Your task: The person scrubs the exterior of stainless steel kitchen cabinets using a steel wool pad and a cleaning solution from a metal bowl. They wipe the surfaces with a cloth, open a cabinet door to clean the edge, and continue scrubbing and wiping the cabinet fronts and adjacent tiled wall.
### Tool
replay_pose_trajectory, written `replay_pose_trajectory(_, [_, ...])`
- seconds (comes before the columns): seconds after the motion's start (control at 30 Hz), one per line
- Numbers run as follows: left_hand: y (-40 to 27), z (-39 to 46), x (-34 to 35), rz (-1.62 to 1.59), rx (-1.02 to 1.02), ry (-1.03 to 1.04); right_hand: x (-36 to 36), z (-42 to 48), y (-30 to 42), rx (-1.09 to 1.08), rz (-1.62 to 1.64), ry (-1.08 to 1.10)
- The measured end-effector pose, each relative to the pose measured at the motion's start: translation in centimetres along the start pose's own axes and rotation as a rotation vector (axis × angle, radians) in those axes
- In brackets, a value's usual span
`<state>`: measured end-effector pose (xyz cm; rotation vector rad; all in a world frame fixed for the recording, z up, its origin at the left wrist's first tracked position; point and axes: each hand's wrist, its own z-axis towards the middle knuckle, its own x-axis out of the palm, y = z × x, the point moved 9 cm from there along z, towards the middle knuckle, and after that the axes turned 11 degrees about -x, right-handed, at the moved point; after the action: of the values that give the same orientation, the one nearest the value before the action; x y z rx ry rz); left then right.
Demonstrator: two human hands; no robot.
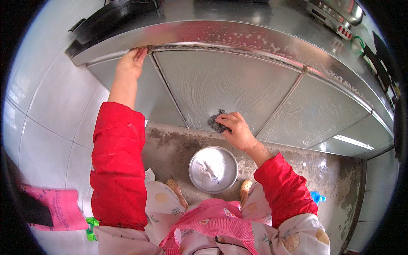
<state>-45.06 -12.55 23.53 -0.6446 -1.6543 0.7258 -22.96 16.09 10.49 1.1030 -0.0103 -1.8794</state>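
Observation:
A dark steel-wool scouring pad (216,122) is gripped in my right hand (237,130) and pressed against the lower part of a frosted cabinet door panel (220,83). Streaks of suds cover that panel and the one to its right (328,105). My left hand (131,62) reaches up to the lip beneath the metal counter edge (204,33), at the top of the left door panel (153,95). Its fingertips touch there and hold no separate thing. White foam dots the counter edge.
A round metal basin (213,170) with whitish liquid stands on the wet floor between my feet. An appliance with a metal pot (347,12) sits on the counter at right. A blue plastic object (317,197) lies on the floor; a pink cloth (67,207) is at left.

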Motion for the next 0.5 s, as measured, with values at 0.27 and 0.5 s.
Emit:
replay_pose_trajectory(0.27, [-0.8,-0.6,-0.2,-0.008,0.046,0.053,-2.7,-2.7,0.3,0.069,-0.049,-0.015])
replay_pose_trajectory(0.5, [10.5,-10.0,6.2,-0.120,-0.312,0.397,-6.0,-6.8,-1.1,0.141,-0.125,-0.044])
